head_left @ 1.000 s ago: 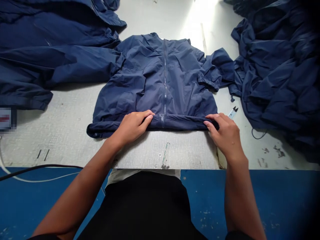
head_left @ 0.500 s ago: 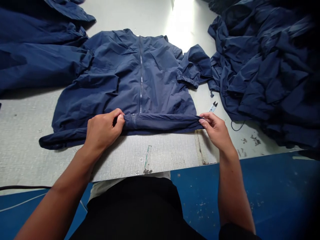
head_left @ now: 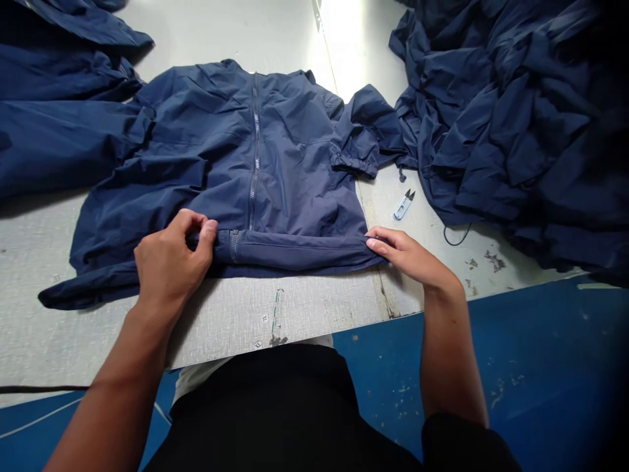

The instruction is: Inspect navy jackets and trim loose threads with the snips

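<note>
Navy jacket hem [head_left: 289, 252] partly hidden under the left hand [head_left: 170, 255], heaped jackets [head_left: 491, 131] cut off at the right edge (their far folds lost in shadow), tiny table labels [head_left: 265, 318] too small to read, second jacket pile [head_left: 59, 124] cut off at left

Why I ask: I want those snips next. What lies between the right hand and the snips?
Only the pale table top lies between the right hand and the thread snips, a short bare stretch, as the head view shows.

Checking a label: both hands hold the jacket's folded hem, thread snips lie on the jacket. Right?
No: the head view shows the thread snips lying on the table, off the navy jacket, beside the heap of garments. The left hand and right hand on the folded hem are as stated.
</note>
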A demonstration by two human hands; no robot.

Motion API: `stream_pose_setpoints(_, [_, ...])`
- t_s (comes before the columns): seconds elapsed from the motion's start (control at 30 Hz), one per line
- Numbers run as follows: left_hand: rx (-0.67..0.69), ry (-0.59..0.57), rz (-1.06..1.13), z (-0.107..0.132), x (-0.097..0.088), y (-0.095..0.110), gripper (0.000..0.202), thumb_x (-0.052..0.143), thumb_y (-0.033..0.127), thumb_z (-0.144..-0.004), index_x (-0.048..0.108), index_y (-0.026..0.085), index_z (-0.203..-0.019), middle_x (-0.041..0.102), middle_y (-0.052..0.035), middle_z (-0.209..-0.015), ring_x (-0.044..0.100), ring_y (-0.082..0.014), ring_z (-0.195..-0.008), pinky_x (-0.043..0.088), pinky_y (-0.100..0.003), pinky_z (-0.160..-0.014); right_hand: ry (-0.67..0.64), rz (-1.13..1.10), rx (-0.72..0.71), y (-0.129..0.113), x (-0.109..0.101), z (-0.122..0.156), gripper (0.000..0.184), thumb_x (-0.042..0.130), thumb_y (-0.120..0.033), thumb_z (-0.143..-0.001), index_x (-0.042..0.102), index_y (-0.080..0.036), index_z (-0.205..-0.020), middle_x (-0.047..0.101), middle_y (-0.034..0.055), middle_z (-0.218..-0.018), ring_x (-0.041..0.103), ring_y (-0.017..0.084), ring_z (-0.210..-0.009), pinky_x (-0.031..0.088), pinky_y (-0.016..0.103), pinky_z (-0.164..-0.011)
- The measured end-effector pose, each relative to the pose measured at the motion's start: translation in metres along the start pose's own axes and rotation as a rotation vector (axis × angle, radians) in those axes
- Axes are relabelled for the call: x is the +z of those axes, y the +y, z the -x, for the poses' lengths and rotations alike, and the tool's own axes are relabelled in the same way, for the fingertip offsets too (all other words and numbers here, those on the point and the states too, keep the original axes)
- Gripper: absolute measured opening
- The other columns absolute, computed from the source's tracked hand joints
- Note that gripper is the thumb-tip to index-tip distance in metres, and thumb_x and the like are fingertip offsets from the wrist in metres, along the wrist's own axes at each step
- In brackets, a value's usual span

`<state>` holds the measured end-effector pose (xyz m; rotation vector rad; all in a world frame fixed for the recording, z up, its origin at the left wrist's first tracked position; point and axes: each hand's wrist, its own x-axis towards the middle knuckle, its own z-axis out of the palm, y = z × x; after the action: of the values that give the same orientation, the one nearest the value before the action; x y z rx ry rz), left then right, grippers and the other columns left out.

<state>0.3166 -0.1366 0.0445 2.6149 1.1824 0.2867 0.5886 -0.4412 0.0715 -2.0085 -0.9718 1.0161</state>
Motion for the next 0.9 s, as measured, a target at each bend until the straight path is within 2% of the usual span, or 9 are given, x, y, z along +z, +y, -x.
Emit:
stream_pose_setpoints(0.07, [0.12,-0.021,0.077,0.003,-0.001,-0.002,0.031,0.056,0.048,-0.101,0.06,0.023,-0.118,0.07,-0.006,-0.103,0.063,-0.0257,-0.089,0.043,-0.035,-0.083,0.173,0.097,0.003,0.0,0.01,0.004,0.027,0.057,-0.051,-0.105,0.064,-0.025,-0.109,0.064,0.0039,-0.095,0.06,0.022,-0.086,0.048,0.036,-0.078])
stream_pose_setpoints(0.13, [0.263,0.028,0.125,0.01,-0.002,-0.004,0.04,0.063,0.052,-0.097,0.054,0.022,-0.122,0.067,-0.0126,-0.127,0.064,-0.0327,-0.114,0.047,-0.042,-0.099,0.485,0.272,-0.015,-0.003,0.027,0.012,0.028,0.062,-0.048,-0.102,0.065,-0.026,-0.118,0.067,0.009,-0.109,0.064,0.026,-0.092,0.052,0.042,-0.081])
stream_pose_setpoints(0.23, [0.374,0.197,0.083,0.03,-0.006,-0.004,0.035,0.075,0.053,-0.092,0.056,0.025,-0.102,0.07,-0.0108,-0.115,0.065,-0.0338,-0.113,0.048,-0.05,-0.103,0.863,0.482,-0.137,-0.016,0.065,0.03,0.02,0.061,-0.039,-0.104,0.067,-0.028,-0.119,0.069,0.0125,-0.116,0.067,0.03,-0.098,0.054,0.048,-0.085])
stream_pose_setpoints(0.27, [0.411,0.197,0.07,0.037,-0.007,-0.003,0.031,0.075,0.049,-0.094,0.056,0.025,-0.093,0.071,-0.0068,-0.098,0.067,-0.0299,-0.097,0.051,-0.047,-0.095,0.857,0.491,-0.215,-0.022,0.079,0.035,0.016,0.059,-0.035,-0.105,0.068,-0.029,-0.117,0.071,0.0113,-0.11,0.068,0.029,-0.095,0.054,0.047,-0.083])
stream_pose_setpoints(0.33, [0.511,0.106,0.073,0.048,-0.008,0.0,0.028,0.073,0.04,-0.098,0.055,0.026,-0.082,0.063,-0.0005,-0.072,0.058,-0.0227,-0.069,0.05,-0.041,-0.077,0.662,0.47,-0.363,-0.031,0.103,0.039,0.018,0.055,-0.025,-0.106,0.069,-0.029,-0.116,0.074,0.0079,-0.098,0.069,0.027,-0.088,0.055,0.045,-0.078])
stream_pose_setpoints(0.43, [0.595,-0.039,0.132,0.055,-0.004,0.004,0.01,0.066,0.033,-0.103,0.063,0.025,-0.099,0.072,-0.0039,-0.088,0.063,-0.0243,-0.076,0.051,-0.041,-0.076,0.396,0.458,-0.399,-0.035,0.123,0.031,0.041,0.044,-0.009,-0.102,0.068,-0.027,-0.13,0.076,0.008,-0.111,0.07,0.029,-0.098,0.056,0.049,-0.082])
stream_pose_setpoints(0.53, [0.561,-0.053,0.2,0.052,0.001,0.008,0.021,0.059,0.029,-0.106,0.064,0.024,-0.126,0.075,-0.0082,-0.118,0.069,-0.0288,-0.106,0.053,-0.044,-0.097,0.486,0.383,-0.327,-0.028,0.121,0.016,0.057,0.033,0.0,-0.1,0.062,-0.025,-0.142,0.071,0.0107,-0.127,0.067,0.03,-0.119,0.056,0.052,-0.099])
stream_pose_setpoints(0.7, [0.414,-0.125,0.248,0.045,0.006,0.011,0.028,0.061,0.035,-0.105,0.063,0.027,-0.132,0.071,-0.0053,-0.115,0.067,-0.0245,-0.091,0.053,-0.039,-0.085,0.611,0.336,-0.277,-0.018,0.106,0.013,0.047,0.036,-0.003,-0.102,0.06,-0.023,-0.137,0.069,0.0117,-0.124,0.066,0.028,-0.12,0.056,0.05,-0.106])
stream_pose_setpoints(0.9, [0.466,-0.166,0.281,0.03,0.014,0.0,0.039,0.065,0.042,-0.1,0.061,0.032,-0.138,0.065,-0.0086,-0.125,0.062,-0.0354,-0.117,0.051,-0.053,-0.104,0.623,0.41,-0.167,-0.015,0.11,0.025,0.041,0.045,-0.008,-0.101,0.054,-0.021,-0.139,0.064,0.0146,-0.131,0.06,0.031,-0.129,0.051,0.056,-0.113])
